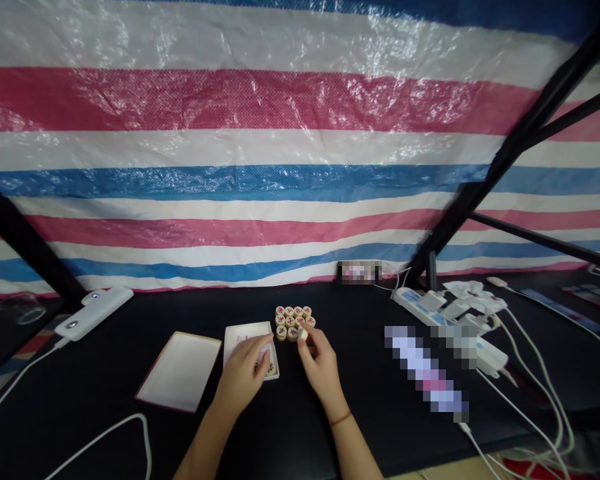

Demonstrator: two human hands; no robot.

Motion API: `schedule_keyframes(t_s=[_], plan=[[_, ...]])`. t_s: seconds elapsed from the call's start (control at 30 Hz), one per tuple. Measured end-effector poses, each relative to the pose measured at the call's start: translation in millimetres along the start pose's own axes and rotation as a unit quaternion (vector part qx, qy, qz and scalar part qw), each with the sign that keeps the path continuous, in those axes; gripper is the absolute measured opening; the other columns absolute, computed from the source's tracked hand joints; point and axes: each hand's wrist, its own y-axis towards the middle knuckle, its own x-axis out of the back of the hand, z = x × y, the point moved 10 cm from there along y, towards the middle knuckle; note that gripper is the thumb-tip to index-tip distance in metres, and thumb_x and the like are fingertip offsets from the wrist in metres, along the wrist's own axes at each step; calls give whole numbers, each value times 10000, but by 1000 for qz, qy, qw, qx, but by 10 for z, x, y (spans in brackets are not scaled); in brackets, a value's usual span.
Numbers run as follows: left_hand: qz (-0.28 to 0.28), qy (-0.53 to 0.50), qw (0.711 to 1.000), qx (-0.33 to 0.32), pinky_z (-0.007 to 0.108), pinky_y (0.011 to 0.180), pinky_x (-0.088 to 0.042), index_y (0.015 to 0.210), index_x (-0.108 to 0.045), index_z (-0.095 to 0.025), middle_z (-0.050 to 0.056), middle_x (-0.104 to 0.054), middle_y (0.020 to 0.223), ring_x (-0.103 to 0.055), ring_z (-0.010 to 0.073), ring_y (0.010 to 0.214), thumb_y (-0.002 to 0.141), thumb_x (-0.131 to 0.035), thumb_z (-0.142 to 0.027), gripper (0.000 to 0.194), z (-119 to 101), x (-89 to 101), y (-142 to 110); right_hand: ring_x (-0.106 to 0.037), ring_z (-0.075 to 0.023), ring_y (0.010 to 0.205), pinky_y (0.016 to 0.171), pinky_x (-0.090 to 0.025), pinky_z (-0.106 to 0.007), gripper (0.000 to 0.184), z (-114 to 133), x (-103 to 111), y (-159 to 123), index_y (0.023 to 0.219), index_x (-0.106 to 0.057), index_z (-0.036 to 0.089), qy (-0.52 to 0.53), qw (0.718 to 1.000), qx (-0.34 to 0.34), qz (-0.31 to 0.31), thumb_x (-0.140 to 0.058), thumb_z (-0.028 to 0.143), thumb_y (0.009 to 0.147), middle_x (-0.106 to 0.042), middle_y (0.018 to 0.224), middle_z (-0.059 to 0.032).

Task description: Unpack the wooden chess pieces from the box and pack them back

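Observation:
Chinese chess pieces (290, 321), round and cream with red or black characters, stand in close rows on the black table. My right hand (321, 363) pinches one chess piece (303, 333) between thumb and fingers at the front right of these rows. Left of them lies a white open box (247, 329) with a few more pieces (266, 367) inside. Over this box is my left hand (245, 367), its thumb and fingers apart and nothing visible between them. It covers part of the box's inside.
A box lid (183, 370) lies inside up on the left. Behind it is a white device (95, 313) with a cable. To the right are a white power strip (445, 330) with plugs and cables and a pixelated object (425, 373). A striped sheet (260, 233) hangs behind, between black frame bars.

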Motion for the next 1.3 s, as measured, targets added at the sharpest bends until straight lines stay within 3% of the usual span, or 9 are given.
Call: schedule_keyframes(t_s=[0.17,0.4,0.57,0.8,0.9,1.03,1.1,1.17,1.3], plan=[[-32,22,999,14,340,814,-563,1091,-636,-210,56,-747,972,-696,195,895,916,-438,-192,265,161,189,-1,-598,-215,744,722,-512,-364,448,-357,371,31,1194,-597,121,-175,978,-47,-98,-473,383,853,-628,900,-105],[-4,6,999,52,324,799,-563,1099,-651,-218,50,-753,952,-702,195,871,909,-457,-228,272,243,116,-17,-578,-255,868,804,-469,-385,309,-372,269,46,1044,-639,152,-255,965,8,-60,-445,318,871,-657,991,-126],[16,3,998,66,332,833,-556,1051,-677,-234,51,-749,992,-697,202,906,915,-457,-245,260,250,60,-23,-583,-256,884,816,-458,-381,342,-363,230,48,1121,-629,154,-262,964,16,-43,-413,311,907,-673,1044,-124],[28,0,998,60,332,815,-554,1021,-678,-236,49,-749,961,-695,205,892,915,-464,-249,240,222,25,-6,-561,-227,715,664,-436,-329,284,-409,238,34,990,-606,198,-268,961,0,-65,-450,422,912,-664,842,-79],[17,4,999,51,331,806,-549,1001,-675,-229,52,-744,947,-689,200,879,913,-462,-242,231,245,77,-5,-551,-212,700,656,-439,-325,295,-333,269,52,977,-606,195,-243,967,11,-78,-467,443,902,-661,854,-77],[-24,27,999,35,339,788,-538,1000,-674,-215,60,-732,931,-673,203,864,897,-462,-226,237,349,289,-86,-560,-198,733,675,-465,-320,320,-169,423,35,1025,-602,166,-158,977,6,-144,-502,439,891,-640,916,-96],[-39,54,997,38,357,814,-524,993,-681,-217,62,-722,932,-658,210,882,884,-459,-216,247,417,402,-165,-581,-192,741,683,-474,-308,312,-66,321,32,1040,-614,164,-104,989,12,-108,-486,419,914,-646,904,-90],[-48,89,994,39,381,852,-501,964,-692,-224,58,-715,933,-639,224,925,871,-468,-212,244,445,491,-241,-619,-193,811,736,-479,-300,308,81,54,18,1055,-633,174,-60,997,35,-12,-451,397,946,-670,937,-88],[-61,159,985,37,426,922,-433,940,-708,-242,48,-716,948,-596,255,1029,856,-501,-209,226,402,584,-316,-632,-193,943,857,-424,-311,319,346,-528,-115,1029,-669,220,-94,976,89,175,-396,379,990,-698,955,-53]])
